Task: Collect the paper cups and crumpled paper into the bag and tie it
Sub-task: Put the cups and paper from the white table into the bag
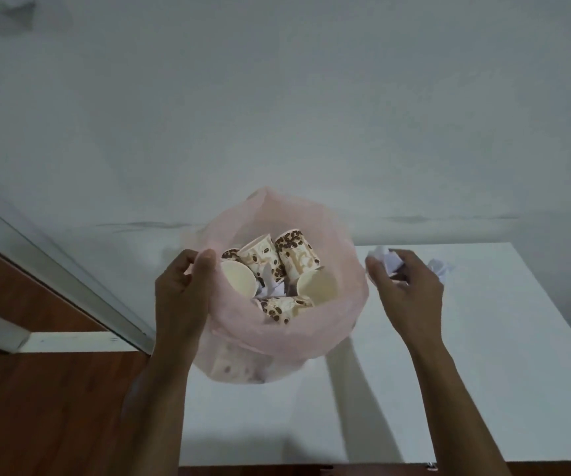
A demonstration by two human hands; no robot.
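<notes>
Collection step, near done: left hand (182, 290) pinches pink bag (311, 334) rim; right hand (406, 286) grips crumpled paper (388, 261) — next, drop it among the paper cups (294, 255), then fetch the second paper ball (440, 267).

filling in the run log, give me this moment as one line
left hand holds bag rim open | right hand grips crumpled paper beside bag | cups inside | another paper on table | untied

No text can be read anywhere; the paper cups (278, 269) carry only a coffee-bean print.
</notes>
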